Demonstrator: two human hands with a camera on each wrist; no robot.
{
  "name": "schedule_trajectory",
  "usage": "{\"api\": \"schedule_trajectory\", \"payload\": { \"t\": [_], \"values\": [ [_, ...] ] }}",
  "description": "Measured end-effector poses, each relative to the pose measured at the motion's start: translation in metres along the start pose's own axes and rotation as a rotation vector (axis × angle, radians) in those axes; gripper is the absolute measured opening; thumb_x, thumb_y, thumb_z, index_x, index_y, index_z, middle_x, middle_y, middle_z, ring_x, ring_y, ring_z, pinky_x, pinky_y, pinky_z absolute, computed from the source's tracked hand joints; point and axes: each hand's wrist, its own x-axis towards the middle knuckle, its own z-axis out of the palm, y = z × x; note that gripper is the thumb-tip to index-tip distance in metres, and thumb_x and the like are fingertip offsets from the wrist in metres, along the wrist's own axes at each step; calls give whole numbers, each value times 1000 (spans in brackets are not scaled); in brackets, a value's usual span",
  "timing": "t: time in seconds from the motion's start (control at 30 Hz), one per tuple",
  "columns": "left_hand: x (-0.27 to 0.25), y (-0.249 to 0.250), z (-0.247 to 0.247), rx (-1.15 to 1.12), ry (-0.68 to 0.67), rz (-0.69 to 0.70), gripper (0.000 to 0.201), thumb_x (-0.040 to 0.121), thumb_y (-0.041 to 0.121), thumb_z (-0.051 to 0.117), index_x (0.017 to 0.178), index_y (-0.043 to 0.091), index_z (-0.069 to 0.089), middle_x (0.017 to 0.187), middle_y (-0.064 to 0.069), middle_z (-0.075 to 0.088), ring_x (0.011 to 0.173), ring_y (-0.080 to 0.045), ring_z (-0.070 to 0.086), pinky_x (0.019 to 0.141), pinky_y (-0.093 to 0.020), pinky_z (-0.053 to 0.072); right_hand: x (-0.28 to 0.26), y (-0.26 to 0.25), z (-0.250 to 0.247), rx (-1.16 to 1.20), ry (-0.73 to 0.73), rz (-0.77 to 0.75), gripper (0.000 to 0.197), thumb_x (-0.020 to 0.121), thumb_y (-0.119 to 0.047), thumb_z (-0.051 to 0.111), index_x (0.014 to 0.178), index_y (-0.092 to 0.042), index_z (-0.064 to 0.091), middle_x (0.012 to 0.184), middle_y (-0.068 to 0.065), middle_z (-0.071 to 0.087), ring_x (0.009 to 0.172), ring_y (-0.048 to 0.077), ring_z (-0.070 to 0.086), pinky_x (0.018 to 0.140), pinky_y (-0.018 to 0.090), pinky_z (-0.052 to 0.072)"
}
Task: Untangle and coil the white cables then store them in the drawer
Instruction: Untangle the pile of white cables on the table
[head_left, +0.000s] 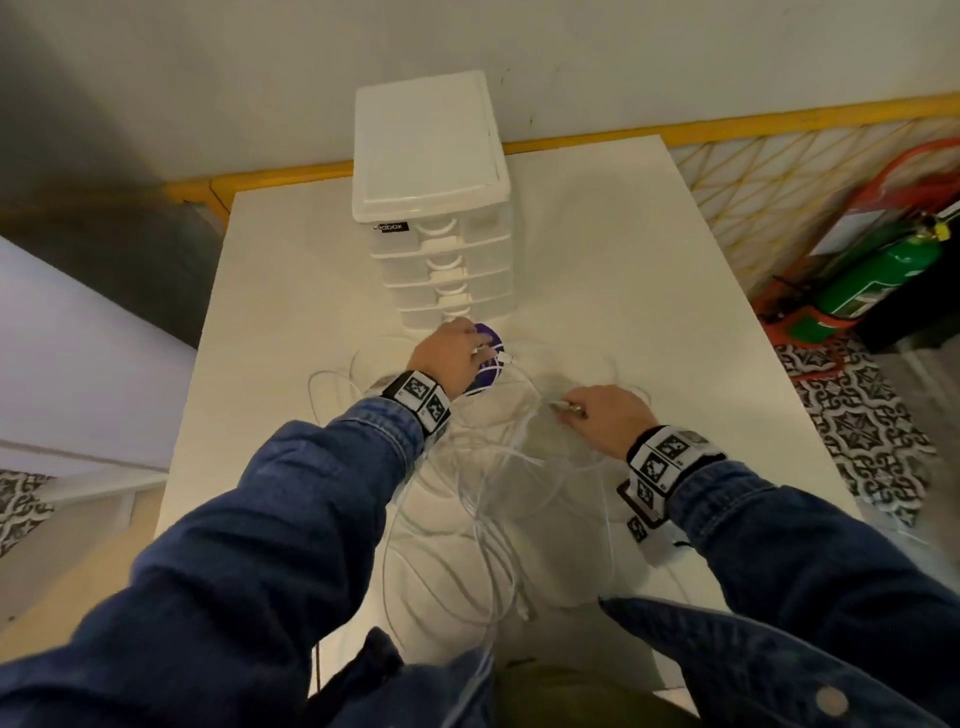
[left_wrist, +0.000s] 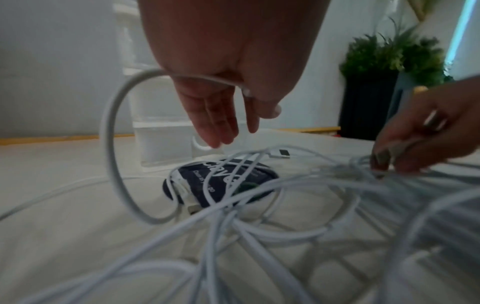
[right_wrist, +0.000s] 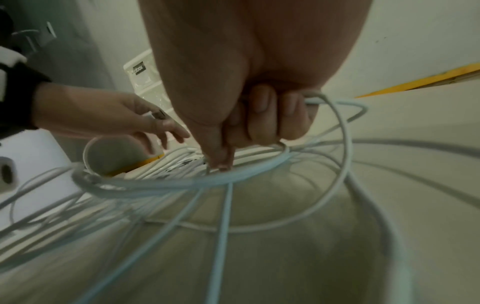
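At frame centre, cables: I see white cables (head_left: 498, 499) tangled in loose loops on the table (head_left: 649, 291).
Left hand: my left hand (head_left: 449, 358), just above centre, pinches one cable between thumb and forefinger, other fingers straight, over a purple disc (head_left: 491, 358).
Right hand: my right hand (head_left: 605, 415), right of centre, fingers curled round a cable bundle.
Drawers: drawer unit (head_left: 436, 208), upper centre, every drawer closed.

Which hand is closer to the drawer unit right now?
Left. The left hand is right in front of the drawer unit base; the right hand is farther back over the white cables.
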Motion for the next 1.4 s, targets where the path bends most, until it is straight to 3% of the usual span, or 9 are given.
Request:
{"api": "schedule_trajectory", "payload": {
  "t": [0.27,0.43,0.57,0.73,1.0,1.1,1.2,1.3,1.4],
  "values": [
    [21,3,16,234,-184,82,44,100,19,37,143,19,36,143,-10,40,126,-28,45,97,-33,38,-12,-16,-28,442,398,-51,27,93,-36,48,119,-30,53,89,6,70,79,23,63,76,36,52],
    [8,-6,3,173,-1,56,44,99,17,37,143,19,38,137,-16,50,116,-34,52,89,-37,41,-13,-38,-49,626,487,-130,20,94,-28,47,111,-26,58,64,-8,51,58,14,49,65,32,45],
    [-4,-20,-8,25,134,-2,37,99,19,40,134,14,48,116,-23,64,103,-40,59,81,-40,44,-16,-57,-68,668,561,-196,19,94,-28,49,110,-25,57,74,-6,58,60,9,51,66,26,43],
    [-24,-19,-12,-154,182,-90,36,100,36,35,118,10,52,96,-22,68,90,-39,61,71,-39,43,-20,-75,-71,531,462,-218,33,85,-27,62,116,-27,52,74,-14,54,68,0,53,64,9,39],
    [-58,24,-34,-537,306,122,25,98,33,44,115,16,48,60,8,51,46,-1,49,54,-27,34,-18,-84,-50,431,327,-211,22,89,-26,57,108,-18,64,104,3,69,94,20,62,77,27,42],
    [-64,31,-37,-644,261,194,23,89,30,62,110,25,52,82,8,60,65,5,58,65,-18,45,-22,-85,-52,466,339,-233,26,89,-23,53,114,-17,59,105,2,66,89,15,59,76,24,38],
    [-67,31,-36,-643,356,163,18,83,24,70,99,22,62,97,-1,68,89,-16,66,83,-33,52,-29,-85,-54,633,260,-306,40,87,-9,44,127,-16,48,109,-1,53,92,8,50,84,21,33],
    [-70,29,-38,-511,459,119,22,90,31,60,105,15,65,96,-6,71,86,-24,66,79,-35,50,-33,-83,-55,590,291,-360,40,95,-5,37,135,-10,40,109,2,46,103,11,43,90,19,29],
    [-70,27,-40,-445,532,79,30,94,36,52,109,14,65,93,-10,72,85,-28,65,75,-34,48,-34,-82,-59,503,435,-398,34,95,-6,40,128,-8,50,94,2,49,87,14,48,80,21,33]
  ]
}}
